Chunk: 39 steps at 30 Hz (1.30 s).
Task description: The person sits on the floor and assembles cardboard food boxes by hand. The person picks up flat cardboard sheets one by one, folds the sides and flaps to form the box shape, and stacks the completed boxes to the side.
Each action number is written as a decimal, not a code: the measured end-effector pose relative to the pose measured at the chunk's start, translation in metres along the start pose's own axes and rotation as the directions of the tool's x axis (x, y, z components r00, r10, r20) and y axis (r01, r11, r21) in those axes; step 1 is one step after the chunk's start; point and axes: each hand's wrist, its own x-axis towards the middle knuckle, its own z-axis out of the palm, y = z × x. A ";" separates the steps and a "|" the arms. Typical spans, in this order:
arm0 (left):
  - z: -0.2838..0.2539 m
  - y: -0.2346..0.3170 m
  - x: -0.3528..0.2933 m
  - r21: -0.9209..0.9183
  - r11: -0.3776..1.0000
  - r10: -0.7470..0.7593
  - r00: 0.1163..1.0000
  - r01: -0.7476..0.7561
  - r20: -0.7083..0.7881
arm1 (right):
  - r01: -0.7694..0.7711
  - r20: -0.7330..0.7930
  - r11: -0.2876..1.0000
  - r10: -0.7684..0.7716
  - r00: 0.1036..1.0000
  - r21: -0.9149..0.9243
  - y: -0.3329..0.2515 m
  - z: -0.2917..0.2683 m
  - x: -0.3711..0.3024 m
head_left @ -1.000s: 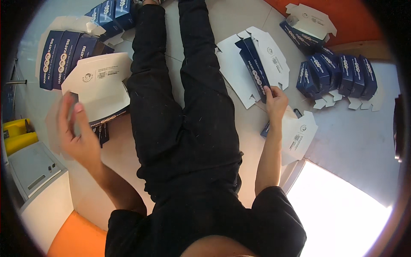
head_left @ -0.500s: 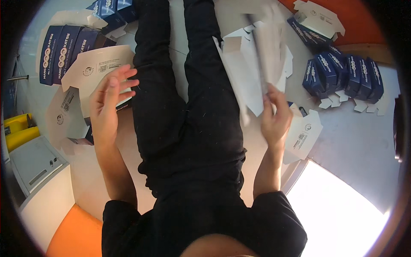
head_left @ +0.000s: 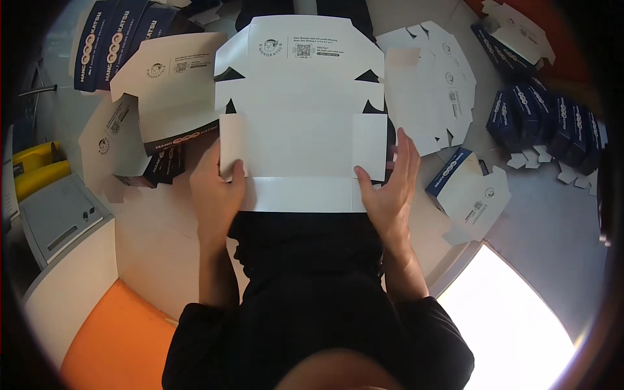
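A flat white cardboard box blank (head_left: 299, 143) lies across my lap, its printed lid end pointing away from me. The narrow side flaps near me are folded inward. My left hand (head_left: 218, 188) grips the left flap, thumb on top and fingers hidden beneath. At the opposite edge my right hand (head_left: 392, 188) has its thumb on the right flap, with long, fairly straight fingers round the outer side. Part of those fingers is hidden behind the cardboard.
A pile of flat blanks (head_left: 426, 91) lies right of my legs. Folded navy boxes (head_left: 117, 42) stand far left, more navy boxes (head_left: 539, 117) far right. Open-lidded boxes (head_left: 172, 91) sit beside my left hand, another box (head_left: 474, 195) beside my right. A grey-topped cabinet (head_left: 62, 214) is at left.
The blank that my right hand was lifting, blurred, from the right-hand pile now rests on my lap. My left hand came in from the open-lidded boxes and took its left side.
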 end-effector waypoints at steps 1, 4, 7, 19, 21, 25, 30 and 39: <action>0.008 -0.002 -0.004 0.058 0.997 0.054 0.998 -0.052 -0.032 | -0.085 -0.007 0.994 0.085 0.996 0.069 0.004 0.003 0.000; 0.038 0.014 -0.014 0.161 0.956 0.244 0.970 -0.244 0.023 | -0.140 0.175 0.966 0.103 0.979 0.218 -0.004 0.015 -0.002; 0.059 0.019 -0.020 0.483 0.759 0.393 0.899 -0.436 0.194 | 0.223 0.345 0.967 -0.169 0.923 -0.123 -0.020 0.025 -0.003; 0.093 0.079 0.012 -0.227 0.937 0.283 0.958 -0.266 0.044 | 0.239 0.463 0.970 -0.235 0.855 0.051 0.004 -0.030 -0.021; 0.094 0.087 0.020 -0.299 0.945 0.162 0.984 -0.132 0.079 | 0.055 0.168 0.997 -0.044 0.985 -0.061 -0.001 -0.032 -0.030; 0.088 0.087 0.032 -0.562 0.764 0.000 0.872 0.316 0.490 | -0.450 0.229 0.657 0.398 0.888 0.604 0.015 -0.035 -0.054; 0.070 0.094 0.035 -0.789 0.331 0.015 0.833 0.518 0.553 | -0.139 -0.112 0.690 0.306 0.946 0.710 -0.014 -0.028 -0.049; 0.000 0.124 0.015 -0.934 0.218 0.143 0.938 0.283 0.317 | 0.590 -0.065 0.775 -0.592 0.803 0.228 -0.043 -0.032 0.008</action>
